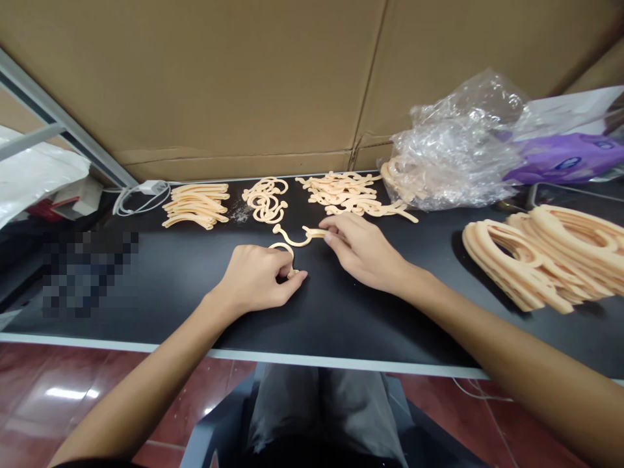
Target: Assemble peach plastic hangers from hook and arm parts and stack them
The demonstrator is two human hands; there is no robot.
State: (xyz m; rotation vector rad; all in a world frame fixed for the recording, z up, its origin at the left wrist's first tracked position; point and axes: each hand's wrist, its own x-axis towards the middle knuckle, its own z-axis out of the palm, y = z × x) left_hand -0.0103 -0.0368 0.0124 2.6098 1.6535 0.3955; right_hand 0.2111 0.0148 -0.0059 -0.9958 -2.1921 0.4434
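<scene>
My left hand (260, 276) is closed on a cream curved hook piece (283, 246), its thumb and forefinger pinching one end low over the table. My right hand (361, 250) pinches a cream hook-ended piece (295, 243) by its straight shank, and the open curve points left. The two pieces lie close together; whether they touch I cannot tell. Behind my hands is a small heap of hook pieces (266, 201). A larger pile of hook-ended pieces (341, 192) lies behind my right hand. Further left is a stack of gently curved strips (197, 205).
Stacked cream rings with handles (526, 260) stand at the right. Behind them are a clear plastic bag (453, 156) and a purple packet (565, 156). A white charger with cable (151, 188) sits back left. A cardboard wall (234, 84) closes off the rear of the black table (160, 286).
</scene>
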